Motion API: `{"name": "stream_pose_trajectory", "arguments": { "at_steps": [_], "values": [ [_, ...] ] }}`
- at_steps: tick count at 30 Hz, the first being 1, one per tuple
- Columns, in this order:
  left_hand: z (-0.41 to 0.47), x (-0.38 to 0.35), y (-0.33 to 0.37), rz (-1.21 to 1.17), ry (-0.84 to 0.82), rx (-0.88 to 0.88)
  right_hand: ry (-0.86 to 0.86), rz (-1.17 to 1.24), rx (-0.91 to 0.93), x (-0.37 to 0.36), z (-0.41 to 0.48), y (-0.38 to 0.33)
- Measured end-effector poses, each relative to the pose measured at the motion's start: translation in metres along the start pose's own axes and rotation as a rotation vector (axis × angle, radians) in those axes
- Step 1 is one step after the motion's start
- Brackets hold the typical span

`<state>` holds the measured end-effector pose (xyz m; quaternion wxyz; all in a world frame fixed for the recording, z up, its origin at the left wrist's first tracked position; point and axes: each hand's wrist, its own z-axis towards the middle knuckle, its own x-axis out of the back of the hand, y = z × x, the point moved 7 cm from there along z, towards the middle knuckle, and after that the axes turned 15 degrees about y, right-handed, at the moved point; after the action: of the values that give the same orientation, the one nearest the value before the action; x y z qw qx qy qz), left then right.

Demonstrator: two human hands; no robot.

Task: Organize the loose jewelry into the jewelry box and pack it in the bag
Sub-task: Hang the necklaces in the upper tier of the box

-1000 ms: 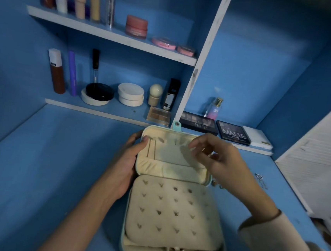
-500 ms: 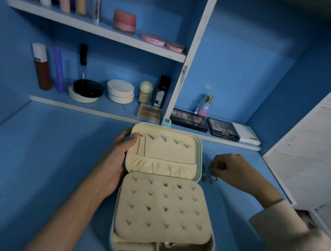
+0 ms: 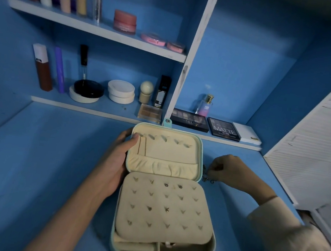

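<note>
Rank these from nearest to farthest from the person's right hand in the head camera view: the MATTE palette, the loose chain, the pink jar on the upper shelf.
1. loose chain, pinched at the fingertips of the right hand, beside the jewelry box.
2. MATTE palette, on the ledge behind the hand.
3. pink jar, far up-left on the upper shelf.
</note>
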<state>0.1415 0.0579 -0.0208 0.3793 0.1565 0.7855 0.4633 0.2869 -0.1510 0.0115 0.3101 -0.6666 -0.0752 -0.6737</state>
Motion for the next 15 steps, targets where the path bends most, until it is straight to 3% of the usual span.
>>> {"name": "stream_pose_trajectory", "arguments": {
  "at_steps": [2,6,11,15],
  "values": [
    [0.0,0.0,0.0,0.005,0.003,-0.004,0.088,0.118,-0.048,0.011,0.0,0.002],
    [0.001,0.0,0.0,0.006,0.0,-0.006,0.202,0.58,-0.168,0.037,-0.005,0.002],
    [0.001,0.001,-0.002,0.005,0.012,0.01,0.282,0.922,-0.089,0.064,-0.009,-0.022],
    [0.0,0.0,-0.001,0.002,0.001,0.016,0.301,1.035,-0.024,0.08,-0.011,-0.041]
  ]
}}
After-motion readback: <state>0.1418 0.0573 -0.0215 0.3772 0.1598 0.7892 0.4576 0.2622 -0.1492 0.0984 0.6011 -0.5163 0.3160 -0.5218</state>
